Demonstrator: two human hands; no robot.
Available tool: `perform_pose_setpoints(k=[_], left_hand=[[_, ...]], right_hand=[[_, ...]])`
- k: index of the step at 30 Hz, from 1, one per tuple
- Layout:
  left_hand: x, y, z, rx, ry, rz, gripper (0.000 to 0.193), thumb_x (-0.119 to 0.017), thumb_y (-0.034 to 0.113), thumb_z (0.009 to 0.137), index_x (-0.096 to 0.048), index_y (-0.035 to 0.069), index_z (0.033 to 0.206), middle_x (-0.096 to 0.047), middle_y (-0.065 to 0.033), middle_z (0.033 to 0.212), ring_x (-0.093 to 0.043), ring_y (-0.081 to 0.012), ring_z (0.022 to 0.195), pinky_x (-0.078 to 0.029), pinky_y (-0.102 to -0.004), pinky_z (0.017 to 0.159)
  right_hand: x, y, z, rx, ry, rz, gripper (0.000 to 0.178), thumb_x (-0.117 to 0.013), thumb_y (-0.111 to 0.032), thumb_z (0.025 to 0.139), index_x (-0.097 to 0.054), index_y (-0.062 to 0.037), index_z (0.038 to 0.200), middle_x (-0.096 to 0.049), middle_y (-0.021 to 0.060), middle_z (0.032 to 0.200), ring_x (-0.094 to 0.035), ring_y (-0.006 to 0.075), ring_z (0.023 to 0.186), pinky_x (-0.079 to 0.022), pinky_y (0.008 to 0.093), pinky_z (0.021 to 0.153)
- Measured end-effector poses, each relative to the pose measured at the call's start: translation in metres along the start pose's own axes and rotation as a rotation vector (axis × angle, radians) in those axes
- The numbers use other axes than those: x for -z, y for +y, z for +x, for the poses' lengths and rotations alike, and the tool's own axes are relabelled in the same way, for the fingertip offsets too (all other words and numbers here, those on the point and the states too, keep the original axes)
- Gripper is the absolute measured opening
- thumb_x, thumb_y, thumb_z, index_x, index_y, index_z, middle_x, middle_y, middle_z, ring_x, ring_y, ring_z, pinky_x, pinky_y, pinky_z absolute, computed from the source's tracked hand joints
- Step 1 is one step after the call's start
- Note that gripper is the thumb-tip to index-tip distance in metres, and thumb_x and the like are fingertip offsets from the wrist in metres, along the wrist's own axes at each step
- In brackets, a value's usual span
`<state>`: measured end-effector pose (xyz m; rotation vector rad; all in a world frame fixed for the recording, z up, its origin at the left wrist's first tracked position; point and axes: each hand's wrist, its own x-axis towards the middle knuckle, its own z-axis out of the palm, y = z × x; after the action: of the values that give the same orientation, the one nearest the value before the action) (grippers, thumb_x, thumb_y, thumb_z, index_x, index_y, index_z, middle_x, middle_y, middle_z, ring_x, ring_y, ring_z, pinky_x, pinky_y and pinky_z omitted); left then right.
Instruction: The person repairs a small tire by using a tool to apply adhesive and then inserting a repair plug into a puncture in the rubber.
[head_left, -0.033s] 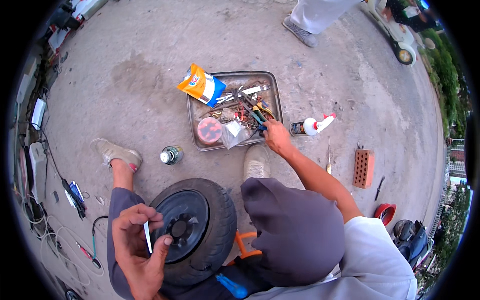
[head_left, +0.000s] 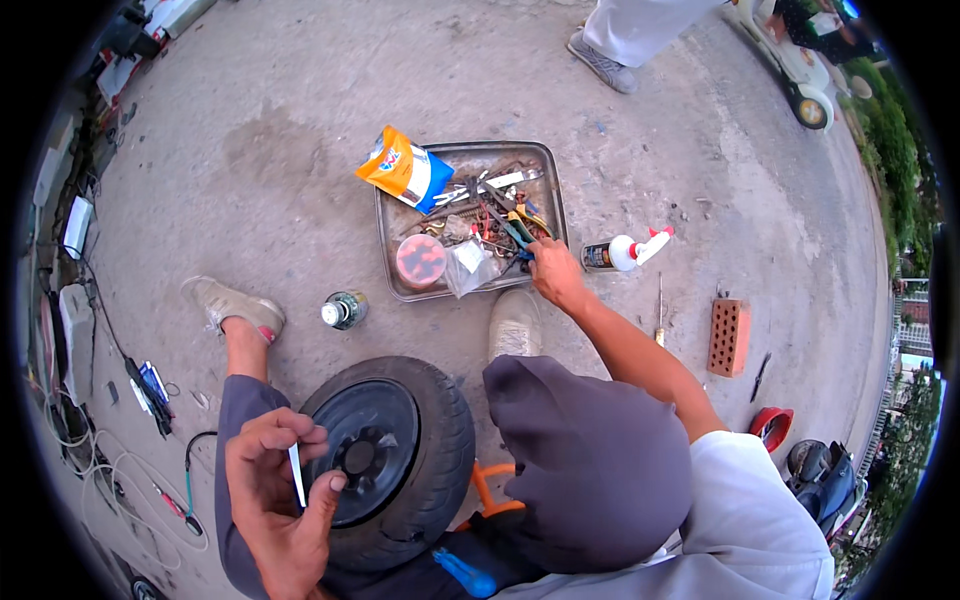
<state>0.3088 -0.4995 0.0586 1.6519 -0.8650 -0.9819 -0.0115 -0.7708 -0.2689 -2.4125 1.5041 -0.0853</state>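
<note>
My left hand (head_left: 275, 495) is raised in front of the wheel, fingers curled, with a thin white strip (head_left: 297, 475) held in them. Behind it the wheel (head_left: 440, 450), a black tyre on a dark rim, stands between my legs. My right hand (head_left: 558, 272) reaches to the near right edge of a metal tray (head_left: 400, 292), its fingers closed at the handles of pliers (head_left: 520, 228); part of the grip is hidden. Other tools and small parts are heaped in the tray, beside a round pink-lidded tub (head_left: 420, 261), a clear plastic bag (head_left: 470, 265) and an orange-and-blue pouch (head_left: 405, 175).
A spray bottle (head_left: 622, 253) lies right of the tray; a small bottle (head_left: 343, 310) stands left. Further right are a screwdriver (head_left: 659, 325), a perforated brick (head_left: 728, 338) and a red bowl (head_left: 770, 428). Hoses (head_left: 120, 490) coil at left. Another person's shoe (head_left: 602, 65) is beyond the tray.
</note>
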Motion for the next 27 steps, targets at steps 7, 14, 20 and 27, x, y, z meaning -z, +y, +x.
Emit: perform_pose_setpoints(k=[7,14,20,27], left_hand=[[-0.001,0.001,0.000,-0.020,0.014,0.019,0.043,-0.069,-0.008,0.088,-0.048,0.003,0.124,-0.056,-0.0156,0.124,-0.061,-0.0204,0.107,-0.051,-0.0327,0.096],[-0.007,0.003,0.005,-0.066,-0.022,0.027,0.027,-0.053,-0.010,0.097,-0.049,0.002,0.121,-0.059,-0.0146,0.118,-0.063,-0.0180,0.102,-0.051,-0.0304,0.093],[-0.007,0.009,0.004,-0.108,-0.029,-0.159,0.018,-0.058,-0.004,0.103,-0.056,-0.001,0.121,-0.068,-0.0164,0.110,-0.066,-0.0212,0.098,-0.056,-0.0333,0.089],[-0.008,0.002,0.003,-0.079,-0.138,-0.204,0.015,-0.059,0.000,0.104,-0.057,0.003,0.119,-0.069,-0.0120,0.111,-0.066,-0.0155,0.092,-0.055,-0.0282,0.085]], right_hand=[[-0.005,-0.013,0.017,0.025,-0.071,-0.208,0.017,-0.062,-0.008,0.087,-0.068,-0.0061,0.103,-0.066,0.0147,0.111,-0.067,0.0325,0.107,-0.056,0.0485,0.086],[0.011,-0.006,0.009,0.121,0.092,-0.142,0.022,-0.064,-0.015,0.086,-0.060,-0.0050,0.104,-0.067,0.0144,0.105,-0.067,0.0357,0.101,-0.055,0.0492,0.080],[0.057,-0.034,0.009,-0.138,-0.161,0.166,0.036,-0.060,-0.023,0.090,-0.047,0.0018,0.113,-0.070,0.0322,0.099,-0.069,0.0499,0.094,-0.055,0.0570,0.085],[0.195,-0.068,0.016,-0.060,0.186,0.562,0.044,-0.069,-0.038,0.096,-0.062,0.0027,0.110,-0.066,0.0212,0.080,-0.069,0.0293,0.075,-0.052,0.0456,0.069]])
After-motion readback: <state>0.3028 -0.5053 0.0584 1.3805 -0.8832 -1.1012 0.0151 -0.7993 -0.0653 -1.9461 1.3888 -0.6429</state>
